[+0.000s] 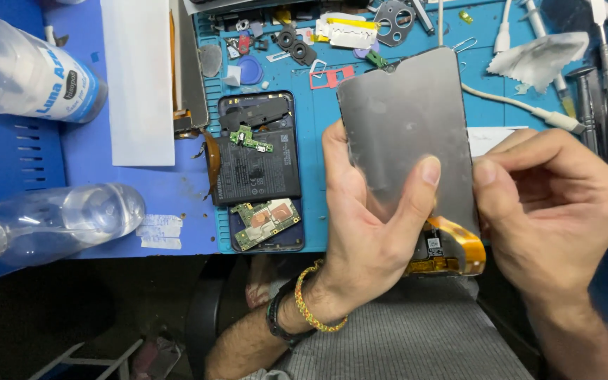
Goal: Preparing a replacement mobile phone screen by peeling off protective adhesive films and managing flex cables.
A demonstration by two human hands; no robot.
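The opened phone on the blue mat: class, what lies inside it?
Inside the opened phone: a black battery and green circuit boards. Anything beneath them is covered.

We count two clear plastic bottles point(33, 67) point(58, 222) on the blue surface. We see one opened phone body point(258, 172), one display panel point(406, 141), and two white cables point(522, 105) point(504, 28).

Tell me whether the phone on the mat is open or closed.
Open: the phone lies with its back off, battery and green circuit boards exposed.

Bright, even overhead light sharpens the centre, glare streaks the clear bottle point(58, 222) at nine o'clock, six o'clock stays dim.
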